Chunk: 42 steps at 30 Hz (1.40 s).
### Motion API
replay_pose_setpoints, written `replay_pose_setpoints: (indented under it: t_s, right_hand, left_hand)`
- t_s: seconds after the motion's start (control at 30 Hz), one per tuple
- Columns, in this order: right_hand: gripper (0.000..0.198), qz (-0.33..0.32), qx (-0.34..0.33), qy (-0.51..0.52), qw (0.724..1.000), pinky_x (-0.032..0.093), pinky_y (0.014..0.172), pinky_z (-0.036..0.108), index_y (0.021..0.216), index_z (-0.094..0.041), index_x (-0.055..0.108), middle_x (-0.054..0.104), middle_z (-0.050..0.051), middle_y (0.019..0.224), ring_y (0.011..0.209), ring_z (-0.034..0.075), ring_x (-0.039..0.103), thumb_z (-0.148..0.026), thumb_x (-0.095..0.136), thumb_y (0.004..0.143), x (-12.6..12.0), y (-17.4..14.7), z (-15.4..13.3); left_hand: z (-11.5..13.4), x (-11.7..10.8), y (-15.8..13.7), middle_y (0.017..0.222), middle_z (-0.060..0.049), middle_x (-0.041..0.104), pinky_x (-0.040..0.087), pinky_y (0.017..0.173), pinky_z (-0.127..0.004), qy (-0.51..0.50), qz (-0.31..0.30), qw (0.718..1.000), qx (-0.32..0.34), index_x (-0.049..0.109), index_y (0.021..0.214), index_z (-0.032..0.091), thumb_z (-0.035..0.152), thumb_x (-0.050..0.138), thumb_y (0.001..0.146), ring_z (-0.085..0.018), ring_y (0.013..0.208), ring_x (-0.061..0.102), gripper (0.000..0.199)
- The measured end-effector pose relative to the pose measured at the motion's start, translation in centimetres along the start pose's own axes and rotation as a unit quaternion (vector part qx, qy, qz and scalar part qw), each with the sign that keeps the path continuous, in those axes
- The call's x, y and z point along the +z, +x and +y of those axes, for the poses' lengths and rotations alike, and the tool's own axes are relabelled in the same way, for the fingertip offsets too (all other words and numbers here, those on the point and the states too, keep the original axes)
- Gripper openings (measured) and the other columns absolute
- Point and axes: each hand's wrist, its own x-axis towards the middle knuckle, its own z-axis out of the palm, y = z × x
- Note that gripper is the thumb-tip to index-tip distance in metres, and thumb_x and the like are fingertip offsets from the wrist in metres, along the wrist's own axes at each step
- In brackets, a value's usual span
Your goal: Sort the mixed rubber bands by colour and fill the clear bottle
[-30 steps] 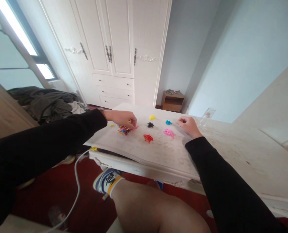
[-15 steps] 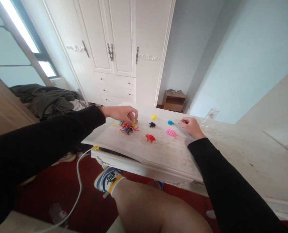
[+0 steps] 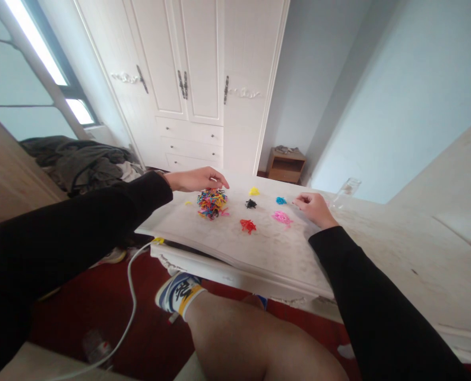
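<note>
A mixed heap of small, multicoloured rubber bands (image 3: pixel 212 203) lies on the left of the white table (image 3: pixel 219 243). My left hand (image 3: pixel 204 180) is just above its far edge, fingertips closed together; a dark strand shows below them, and I cannot tell whether it is held. To the right are separate little piles: yellow bands (image 3: pixel 253 191), black bands (image 3: pixel 251 203), red bands (image 3: pixel 247 226), blue bands (image 3: pixel 281 200) and pink bands (image 3: pixel 282 217). My right hand (image 3: pixel 311 207) rests beside the blue pile with its fingers curled in a pinch; anything inside is hidden.
A clear glass (image 3: pixel 346 191) stands on the table beyond my right hand. Behind the table are a white wardrobe (image 3: pixel 204 69) and a small wooden nightstand (image 3: pixel 286 166). A white cable (image 3: pixel 131 286) hangs off the near left corner, and dark clothes (image 3: pixel 77 159) are heaped at left.
My left hand has lifted off the mixed heap and shifted slightly away and to the right, uncovering more of the bands. My right hand stays in place beside the blue pile.
</note>
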Motion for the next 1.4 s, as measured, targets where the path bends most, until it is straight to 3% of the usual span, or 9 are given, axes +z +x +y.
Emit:
replay_pose_setpoints:
  t_s: [0.13,0.27,0.4,0.53,0.67,0.83,0.97,1.17,1.4]
  right_hand:
    - [0.032,0.0,0.0,0.002,1.0,0.033,0.059,0.031,0.058,-0.018,0.061,0.058,0.002,0.056,0.058,0.016,0.048,-0.045,0.063,0.075,0.0,0.0,0.1]
    - [0.029,0.0,0.001,0.008,1.0,0.034,0.06,0.032,0.058,-0.018,0.06,0.058,0.003,0.057,0.059,0.016,0.049,-0.043,0.061,0.074,0.1,0.0,0.0]
    - [0.027,0.004,0.009,0.014,1.0,0.033,0.059,0.031,0.056,-0.019,0.057,0.055,0.001,0.056,0.059,0.015,0.048,-0.041,0.06,0.072,0.2,0.0,-0.3]
    - [0.027,0.005,0.008,0.024,1.0,0.032,0.059,0.031,0.056,-0.019,0.056,0.053,0.0,0.056,0.058,0.014,0.047,-0.04,0.06,0.072,0.2,-0.1,-0.8]
    - [0.026,0.005,-0.002,0.026,1.0,0.031,0.059,0.031,0.057,-0.02,0.055,0.049,-0.001,0.055,0.057,0.014,0.044,-0.038,0.059,0.074,0.5,-0.3,-1.6]
    - [0.021,0.04,-0.041,0.025,0.998,0.035,0.06,0.03,0.066,-0.019,0.061,0.055,0.0,0.06,0.058,0.014,0.047,-0.034,0.059,0.081,0.8,-0.3,-3.6]
    - [0.017,0.069,-0.167,-0.004,0.983,0.039,0.063,0.03,0.071,-0.02,0.062,0.059,0.001,0.067,0.062,0.014,0.05,-0.025,0.058,0.087,1.3,0.8,-6.4]
    - [0.019,0.071,-0.325,-0.05,0.942,0.043,0.074,0.033,0.075,-0.021,0.06,0.059,0.003,0.074,0.076,0.019,0.055,-0.018,0.055,0.093,3.4,2.7,-10.4]
    - [0.001,0.039,-0.311,-0.01,0.95,0.045,0.074,0.033,0.088,-0.02,0.068,0.063,0.003,0.082,0.082,0.02,0.058,-0.02,0.067,0.089,4.5,1.2,-9.7]
  left_hand:
    - [-0.1,0.6,0.4,0.07,-0.003,0.064,0.043,0.06,-0.027,-0.151,0.026,0.987,-0.054,0.08,0.095,0.016,0.028,0.076,0.082,-0.013,0.061,0.055,0.018]
    - [0.6,2.3,1.4,0.074,-0.003,0.065,0.046,0.064,-0.024,-0.309,0.021,0.947,-0.09,0.077,0.088,0.014,0.016,0.078,0.08,-0.009,0.064,0.056,0.009]
    - [2.2,4.6,2.8,0.078,-0.003,0.065,0.044,0.059,-0.019,-0.395,-0.018,0.913,-0.098,0.071,0.08,0.011,0.01,0.082,0.077,-0.006,0.063,0.054,0.011]
    - [3.5,6.5,4.7,0.067,0.001,0.051,0.033,0.047,-0.013,-0.462,-0.078,0.881,-0.069,0.066,0.074,0.011,0.005,0.079,0.076,-0.004,0.055,0.043,0.014]
    - [3.8,7.8,6.9,0.062,0.003,0.04,0.031,0.045,-0.013,-0.478,-0.11,0.871,-0.029,0.062,0.071,0.013,0.01,0.072,0.083,-0.005,0.052,0.036,0.016]
    - [2.9,9.1,8.1,0.062,0.006,0.031,0.026,0.045,-0.015,-0.476,-0.114,0.871,0.047,0.068,0.085,0.012,0.024,0.069,0.092,-0.006,0.051,0.027,0.014]
    - [2.6,10.0,7.6,0.061,0.007,0.034,0.024,0.047,-0.016,-0.454,-0.089,0.882,0.092,0.066,0.091,0.011,0.026,0.066,0.094,-0.006,0.05,0.024,0.015]
    - [2.6,10.7,7.4,0.06,0.007,0.035,0.022,0.047,-0.017,-0.467,-0.028,0.876,0.119,0.052,0.077,0.017,0.02,0.064,0.093,-0.006,0.049,0.024,0.02]
    - [2.6,11.4,7.1,0.057,0.008,0.035,0.022,0.047,-0.017,-0.472,-0.031,0.874,0.113,0.052,0.08,0.017,0.024,0.065,0.094,-0.005,0.046,0.025,0.02]
